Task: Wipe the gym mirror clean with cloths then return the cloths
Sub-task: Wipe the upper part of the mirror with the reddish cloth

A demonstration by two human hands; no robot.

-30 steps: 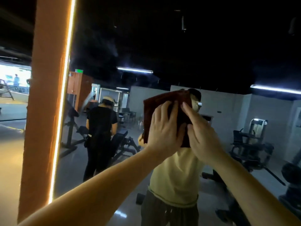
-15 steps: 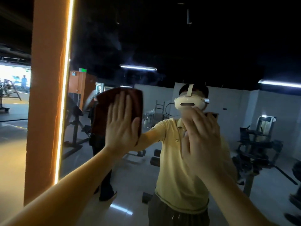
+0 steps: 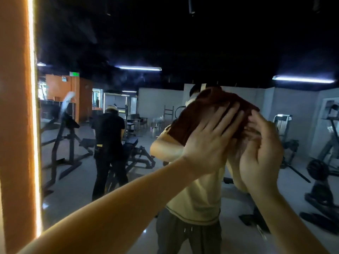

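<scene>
A dark red-brown cloth (image 3: 201, 114) lies flat against the gym mirror (image 3: 165, 43) at head height. My left hand (image 3: 211, 140) presses it to the glass with straight, spread fingers. My right hand (image 3: 262, 149) is just to its right, fingers straight, touching the cloth's right edge; blur hides whether a second cloth is under it. The mirror shows my reflection in a yellow shirt behind the cloth.
An orange pillar (image 3: 16, 125) with a glowing light strip (image 3: 34, 107) borders the mirror on the left. The glass reflects gym machines, a bench and a person in black (image 3: 108, 143) standing with their back turned.
My left hand has swept the cloth from the left of the mirror back to the right, meeting my right hand in front of my reflection's head.
</scene>
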